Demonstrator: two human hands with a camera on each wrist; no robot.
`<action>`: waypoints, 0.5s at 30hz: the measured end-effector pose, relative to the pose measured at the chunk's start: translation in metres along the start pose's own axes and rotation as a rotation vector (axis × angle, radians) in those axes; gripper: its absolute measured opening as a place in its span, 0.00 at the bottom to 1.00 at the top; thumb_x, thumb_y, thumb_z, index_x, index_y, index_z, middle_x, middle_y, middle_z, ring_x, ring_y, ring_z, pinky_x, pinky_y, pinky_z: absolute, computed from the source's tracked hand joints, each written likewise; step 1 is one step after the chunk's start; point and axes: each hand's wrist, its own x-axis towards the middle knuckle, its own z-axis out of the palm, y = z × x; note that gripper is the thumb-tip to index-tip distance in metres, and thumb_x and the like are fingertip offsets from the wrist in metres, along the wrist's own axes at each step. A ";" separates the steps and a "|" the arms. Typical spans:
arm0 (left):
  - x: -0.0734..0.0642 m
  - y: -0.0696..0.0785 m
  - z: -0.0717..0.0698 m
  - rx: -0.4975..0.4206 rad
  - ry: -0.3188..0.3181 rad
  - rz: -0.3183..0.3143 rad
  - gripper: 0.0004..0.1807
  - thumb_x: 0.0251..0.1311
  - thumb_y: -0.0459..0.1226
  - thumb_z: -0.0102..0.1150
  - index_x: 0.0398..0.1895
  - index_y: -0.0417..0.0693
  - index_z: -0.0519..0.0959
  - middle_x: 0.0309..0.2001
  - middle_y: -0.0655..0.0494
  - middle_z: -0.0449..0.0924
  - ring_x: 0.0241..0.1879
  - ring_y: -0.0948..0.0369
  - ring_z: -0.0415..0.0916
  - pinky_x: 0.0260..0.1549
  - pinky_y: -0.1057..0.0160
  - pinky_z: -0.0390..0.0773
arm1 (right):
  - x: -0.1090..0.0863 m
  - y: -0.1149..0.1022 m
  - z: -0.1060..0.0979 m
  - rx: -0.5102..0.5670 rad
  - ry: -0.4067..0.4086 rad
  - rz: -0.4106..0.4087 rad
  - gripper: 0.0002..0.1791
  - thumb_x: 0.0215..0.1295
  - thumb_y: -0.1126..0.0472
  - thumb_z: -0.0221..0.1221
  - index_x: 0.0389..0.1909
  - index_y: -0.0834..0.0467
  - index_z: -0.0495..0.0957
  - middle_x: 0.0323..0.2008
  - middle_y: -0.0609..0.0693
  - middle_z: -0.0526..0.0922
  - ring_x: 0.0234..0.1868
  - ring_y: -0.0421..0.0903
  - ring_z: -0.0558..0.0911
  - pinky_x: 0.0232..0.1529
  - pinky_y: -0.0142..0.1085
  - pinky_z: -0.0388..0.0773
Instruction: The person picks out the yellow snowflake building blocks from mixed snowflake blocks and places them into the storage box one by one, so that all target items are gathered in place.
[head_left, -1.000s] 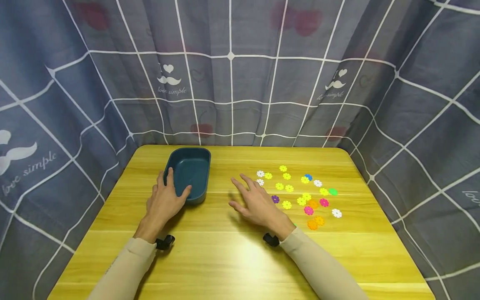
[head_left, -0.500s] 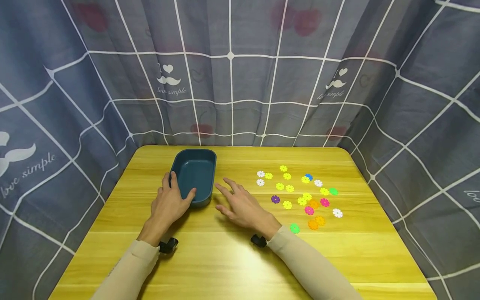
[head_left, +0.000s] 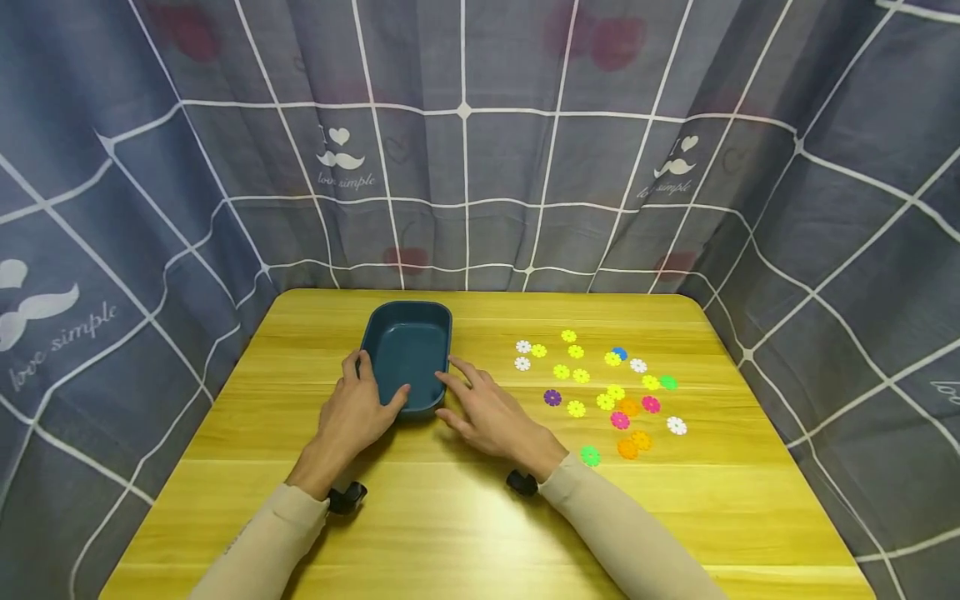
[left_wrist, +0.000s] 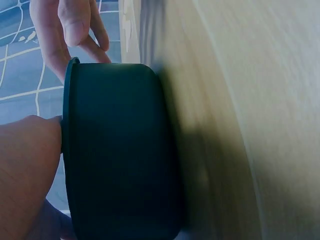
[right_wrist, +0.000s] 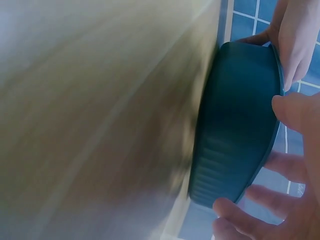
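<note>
A dark teal plastic tub [head_left: 408,358] stands on the wooden table in the head view, left of centre. My left hand [head_left: 354,421] holds its near left corner, fingers along the left side and thumb over the near rim. At the tub's right side is my right hand [head_left: 491,417], fingers spread and loosely bent. Its fingertips reach the rim there. The left wrist view has the tub's outer wall [left_wrist: 115,150] between both hands. In the right wrist view, the right thumb [right_wrist: 290,107] lies by the rim, with the fingers lower down.
Several flower-shaped plastic discs lie scattered on the right of the table [head_left: 450,533], among them a purple disc [head_left: 552,397], a green disc [head_left: 590,456] and a white disc [head_left: 677,426]. A grey checked curtain [head_left: 495,158] surrounds the table's back and sides.
The tub has slid to the right along with my left hand. My right hand has moved left from near the discs, and now meets the tub's right side.
</note>
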 end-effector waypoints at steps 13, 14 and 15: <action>-0.012 0.017 0.011 -0.108 0.030 0.079 0.62 0.80 0.58 0.71 0.90 0.20 0.51 0.80 0.18 0.62 0.46 0.34 0.91 0.48 0.40 0.94 | -0.024 0.013 -0.016 -0.035 0.062 0.011 0.33 0.88 0.36 0.63 0.80 0.53 0.81 0.87 0.59 0.73 0.80 0.62 0.82 0.73 0.53 0.88; -0.013 0.018 0.013 -0.108 0.021 0.083 0.62 0.80 0.58 0.71 0.91 0.21 0.50 0.80 0.18 0.63 0.47 0.34 0.91 0.49 0.40 0.94 | -0.027 0.014 -0.017 -0.040 0.067 0.008 0.33 0.88 0.36 0.64 0.79 0.53 0.82 0.86 0.60 0.74 0.79 0.62 0.83 0.73 0.52 0.88; -0.013 0.020 0.014 -0.109 0.009 0.088 0.63 0.80 0.59 0.71 0.92 0.22 0.49 0.79 0.18 0.64 0.48 0.35 0.90 0.50 0.39 0.94 | -0.030 0.015 -0.019 -0.041 0.072 0.005 0.32 0.87 0.37 0.65 0.78 0.54 0.82 0.85 0.60 0.75 0.79 0.62 0.83 0.73 0.52 0.88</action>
